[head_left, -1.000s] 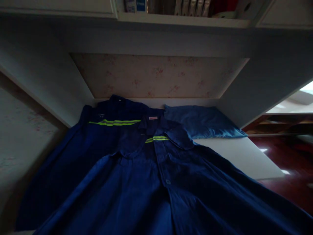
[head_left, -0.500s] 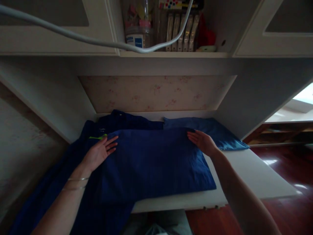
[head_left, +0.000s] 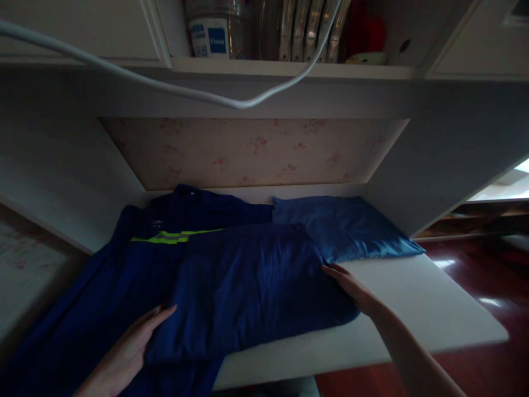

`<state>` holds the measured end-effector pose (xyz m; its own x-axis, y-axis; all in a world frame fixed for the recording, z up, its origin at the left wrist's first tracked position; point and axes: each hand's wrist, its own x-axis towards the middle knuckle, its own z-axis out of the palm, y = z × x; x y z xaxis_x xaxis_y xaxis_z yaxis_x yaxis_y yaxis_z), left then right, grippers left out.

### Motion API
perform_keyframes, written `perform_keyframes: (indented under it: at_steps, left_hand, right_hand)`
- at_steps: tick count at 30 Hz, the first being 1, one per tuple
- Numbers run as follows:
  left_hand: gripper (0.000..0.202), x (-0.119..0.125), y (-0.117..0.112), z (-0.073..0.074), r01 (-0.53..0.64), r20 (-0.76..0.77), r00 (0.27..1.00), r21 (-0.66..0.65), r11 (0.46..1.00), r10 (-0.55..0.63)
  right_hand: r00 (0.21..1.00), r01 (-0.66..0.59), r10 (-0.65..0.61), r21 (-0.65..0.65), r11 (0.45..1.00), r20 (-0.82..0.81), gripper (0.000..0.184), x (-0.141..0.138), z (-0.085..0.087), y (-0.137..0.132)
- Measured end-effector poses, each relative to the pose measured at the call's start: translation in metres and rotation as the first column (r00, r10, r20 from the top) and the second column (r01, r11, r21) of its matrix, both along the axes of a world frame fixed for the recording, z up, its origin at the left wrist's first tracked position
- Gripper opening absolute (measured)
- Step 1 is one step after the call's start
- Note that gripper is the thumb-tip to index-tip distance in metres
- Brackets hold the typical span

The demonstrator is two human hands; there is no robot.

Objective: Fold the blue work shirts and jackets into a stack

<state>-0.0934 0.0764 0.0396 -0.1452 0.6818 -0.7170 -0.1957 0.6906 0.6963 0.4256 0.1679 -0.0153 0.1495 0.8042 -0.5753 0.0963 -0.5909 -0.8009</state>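
Note:
A folded dark blue cloth (head_left: 252, 286), seemingly a garment, lies between my two hands, with creases running across its top. My left hand (head_left: 134, 344) is at its left edge, one finger stretched along the top and the others hidden, partly behind the fabric. At the right edge, my right hand (head_left: 349, 284) closes round the side of the cloth, its lower fingers out of sight. Beneath and to the left spreads a dark blue work jacket (head_left: 95, 298) with a yellow-green reflective stripe (head_left: 173, 237).
A lighter blue folded cloth (head_left: 343, 226) lies at the back right of the white tabletop (head_left: 417, 298). Above, a shelf (head_left: 289, 67) holds a clear jar (head_left: 210, 36) and several upright cases. A white cable (head_left: 239, 103) hangs across the view.
Both hands have come down from the cloth's far corners to its sides, the left one lower and nearer. The cloth is more wrinkled, and more of the jacket's stripe shows.

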Motion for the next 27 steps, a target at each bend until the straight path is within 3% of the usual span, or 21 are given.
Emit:
perform_keyframes:
  at_steps: [2,4,8,12,15,19,22,24,27]
  left_hand:
    - [0.045,0.013,0.009,0.008,0.044,-0.03,0.999,-0.037,0.998,-0.045]
    - [0.039,0.028,0.021,0.013,0.096,-0.158,0.982,-0.05,0.994,-0.103]
    - [0.033,0.047,0.036,0.012,0.228,-0.253,0.942,-0.008,0.974,-0.222]
    - [0.051,0.058,0.046,0.016,0.084,-0.12,0.989,0.013,0.996,-0.082]
    - [0.057,0.075,0.067,0.037,0.006,-0.015,1.0,-0.021,1.0,-0.007]
    - [0.053,0.122,0.111,0.082,-0.014,-0.035,0.999,0.162,0.987,0.02]
    - [0.055,0.171,0.145,0.107,-0.013,-0.006,1.0,0.375,0.927,0.017]
    - [0.058,0.206,0.167,0.11,-0.014,0.043,0.999,0.512,0.859,-0.009]
    - [0.055,0.256,0.2,0.089,0.065,0.052,0.992,0.575,0.816,-0.116]
  right_hand:
    - [0.997,0.026,-0.03,-0.058,0.998,-0.073,0.054,-0.014,0.01,0.005]
    - [0.998,0.029,-0.031,-0.055,0.998,-0.052,0.046,-0.027,0.015,0.014]
    - [0.995,-0.087,0.092,0.107,0.99,-0.033,0.035,-0.043,0.007,0.024]
    - [0.998,-0.039,0.052,0.241,0.97,-0.047,0.033,-0.046,0.01,0.034]
    - [0.992,0.019,0.012,0.249,0.968,-0.125,0.029,-0.037,0.036,0.056]
    - [0.991,0.111,-0.076,0.36,0.926,-0.112,0.029,0.002,0.085,0.105]
    - [0.977,0.203,-0.21,0.478,0.855,-0.039,0.036,0.056,0.117,0.14]
    - [0.955,0.24,-0.294,0.52,0.82,0.024,0.038,0.1,0.134,0.159]
    - [0.896,0.231,-0.379,0.488,0.842,0.23,0.036,0.161,0.153,0.179]
